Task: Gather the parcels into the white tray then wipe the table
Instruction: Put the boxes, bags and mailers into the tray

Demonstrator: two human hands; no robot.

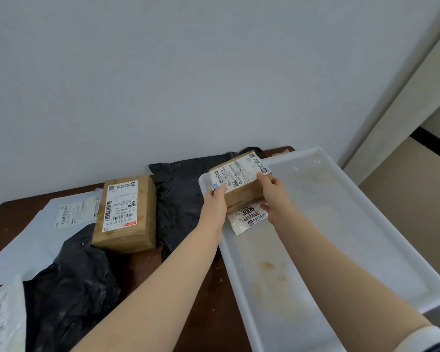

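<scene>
A small brown cardboard parcel [241, 181] with white labels hangs over the far left corner of the white tray [366, 224]. My left hand [215, 204] grips its left end and my right hand [273, 196] grips its right end. A loose label marked 3006 dangles from its underside. On the dark wooden table [206, 288] lie a larger brown box parcel [126, 214], a black bag parcel [181, 196] behind it, a second black bag [69, 295] at the front left, a pale grey mailer [41, 235] and a white mailer [3, 321].
The tray's bottom holds no parcels and shows yellowish stains; its right end overhangs the table. A pale wall stands right behind the table. Floor and a doorway lie to the right.
</scene>
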